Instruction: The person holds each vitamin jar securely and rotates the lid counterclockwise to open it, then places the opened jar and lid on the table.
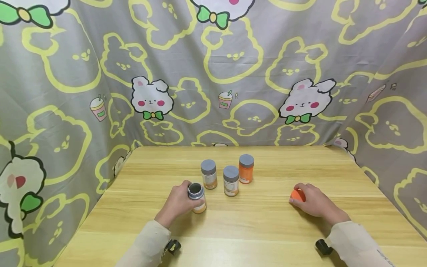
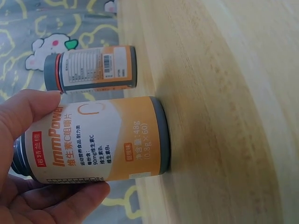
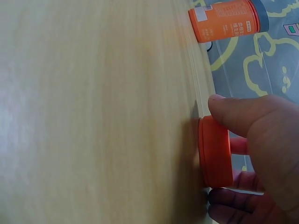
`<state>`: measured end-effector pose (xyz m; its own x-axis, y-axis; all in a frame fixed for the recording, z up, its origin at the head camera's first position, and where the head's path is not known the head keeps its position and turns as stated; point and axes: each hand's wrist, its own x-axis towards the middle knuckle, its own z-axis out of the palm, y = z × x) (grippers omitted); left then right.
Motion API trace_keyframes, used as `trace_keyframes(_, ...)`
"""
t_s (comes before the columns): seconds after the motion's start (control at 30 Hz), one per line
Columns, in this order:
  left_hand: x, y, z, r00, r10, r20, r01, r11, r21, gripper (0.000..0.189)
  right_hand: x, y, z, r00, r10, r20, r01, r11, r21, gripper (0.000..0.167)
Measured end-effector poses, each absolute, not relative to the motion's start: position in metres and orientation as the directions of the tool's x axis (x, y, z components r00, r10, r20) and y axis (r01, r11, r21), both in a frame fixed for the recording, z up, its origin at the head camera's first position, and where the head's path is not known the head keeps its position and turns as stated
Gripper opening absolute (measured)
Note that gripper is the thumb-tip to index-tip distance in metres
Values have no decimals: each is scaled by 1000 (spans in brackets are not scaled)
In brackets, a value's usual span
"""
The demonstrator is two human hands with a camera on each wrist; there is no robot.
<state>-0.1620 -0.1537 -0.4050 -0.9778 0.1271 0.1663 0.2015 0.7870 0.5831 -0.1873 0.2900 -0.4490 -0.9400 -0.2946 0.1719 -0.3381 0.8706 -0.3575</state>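
My left hand (image 1: 178, 202) grips an uncapped pill bottle (image 1: 199, 207) around its side, thumb and fingers on either side of it. Its mouth faces up, dark inside, and the left wrist view shows a white and orange label (image 2: 100, 140) with its base at the tabletop. Over to the right, my right hand (image 1: 315, 202) holds an orange lid (image 1: 298, 195) between thumb and fingers. In the right wrist view, the lid's lower edge is right at the wooden surface and the fingers behind it are partly hidden.
Beyond the left hand stand two white-and-orange bottles, one at the left (image 1: 209, 177) and one nearer (image 1: 231, 186), both with grey caps. An orange bottle (image 1: 246, 173) with a grey cap is behind them. A patterned curtain (image 1: 233, 92) surrounds the wooden table (image 1: 253, 230).
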Motion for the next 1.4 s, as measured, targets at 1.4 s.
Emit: trace_keyframes(1.4,-158,-122,-360,-939,213,271,338,724,601,76,-194,244,-408,-885,-371,281,-462,770,-440,46)
